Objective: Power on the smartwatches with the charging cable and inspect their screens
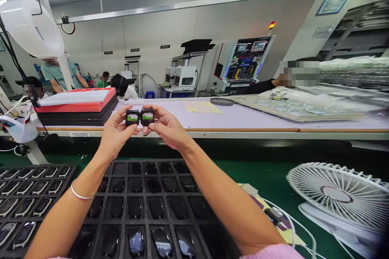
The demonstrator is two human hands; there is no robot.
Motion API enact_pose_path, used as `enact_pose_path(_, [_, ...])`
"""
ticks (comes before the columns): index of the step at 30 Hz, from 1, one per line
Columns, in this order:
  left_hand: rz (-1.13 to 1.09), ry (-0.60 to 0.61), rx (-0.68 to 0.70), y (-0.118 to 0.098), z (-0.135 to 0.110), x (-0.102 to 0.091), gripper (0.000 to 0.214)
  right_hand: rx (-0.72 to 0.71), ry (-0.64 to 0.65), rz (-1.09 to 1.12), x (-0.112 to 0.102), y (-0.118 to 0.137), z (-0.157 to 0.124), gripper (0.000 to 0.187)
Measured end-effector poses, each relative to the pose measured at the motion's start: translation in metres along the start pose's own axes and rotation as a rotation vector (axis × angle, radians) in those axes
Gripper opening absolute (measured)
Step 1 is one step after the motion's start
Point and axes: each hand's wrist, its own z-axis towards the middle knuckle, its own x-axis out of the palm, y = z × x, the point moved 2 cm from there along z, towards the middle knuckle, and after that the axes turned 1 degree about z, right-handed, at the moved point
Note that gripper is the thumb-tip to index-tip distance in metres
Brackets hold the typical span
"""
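Black parts (132,117) aligned left-right, green labels facing wearer.

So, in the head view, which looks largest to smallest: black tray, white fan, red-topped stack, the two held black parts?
1. black tray, though it is nearest the camera.
2. white fan.
3. red-topped stack, farther away.
4. left black part and right black part: they look alike, no ranking.

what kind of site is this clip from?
Most likely an electronics factory assembly or inspection line. The left hand and right hand hold two small black labelled parts, a compartment tray of dark parts lies below, and a long workbench and a screen-fronted machine stand behind.
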Motion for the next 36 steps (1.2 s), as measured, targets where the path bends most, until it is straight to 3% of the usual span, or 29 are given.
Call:
enact_pose_path(12, [0.019,-0.031,-0.321,0.029,-0.094,-0.003,0.049,0.272,-0.061,0.215,0.031,-0.043,-0.094,0.046])
enact_pose_path(17, [0.011,-0.052,-0.432,0.041,-0.121,-0.005,0.042,0.356,-0.079,0.304,0.039,-0.059,-0.122,0.043])
enact_pose_path(25, [0.006,-0.091,-0.536,0.058,-0.140,-0.006,0.041,0.473,-0.095,0.392,0.043,-0.074,-0.142,0.039])
enact_pose_path(36, [0.028,-0.079,-0.530,0.065,-0.143,-0.008,0.037,0.519,-0.133,0.394,0.042,-0.079,-0.144,0.037])
